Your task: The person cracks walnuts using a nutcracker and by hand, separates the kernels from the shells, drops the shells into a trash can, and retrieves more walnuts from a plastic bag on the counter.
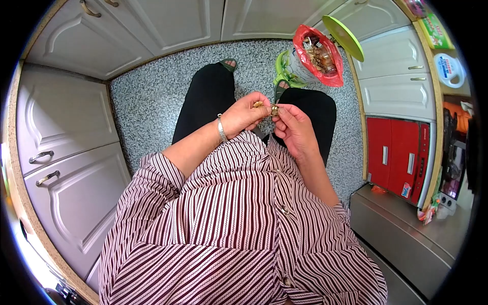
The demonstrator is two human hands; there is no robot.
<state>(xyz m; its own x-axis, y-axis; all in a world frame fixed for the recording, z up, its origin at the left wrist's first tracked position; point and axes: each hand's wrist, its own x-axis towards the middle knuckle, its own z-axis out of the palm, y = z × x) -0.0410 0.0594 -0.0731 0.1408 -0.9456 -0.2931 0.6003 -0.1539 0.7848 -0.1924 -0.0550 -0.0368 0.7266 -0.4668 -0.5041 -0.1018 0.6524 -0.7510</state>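
Note:
My left hand (245, 113), with a silver bracelet (221, 128) at its wrist, pinches a small yellow-brown piece (258, 103) in its curled fingers. Close against it, my right hand (296, 128) has thumb and fingers closed on another small golden-brown piece (274, 110). The two hands meet fingertip to fingertip above my lap. Both pieces are too small and too covered by the fingers for me to tell their kind, or whether they are parts of one thing.
Beyond my right knee stands a bin (297, 68) with a red bag (333, 76) and a raised green lid (343, 36); brownish scraps (319, 55) fill it. Cabinets surround the speckled floor (147, 101). A red appliance (396, 152) and a counter with a white bottle (450, 71) are at right.

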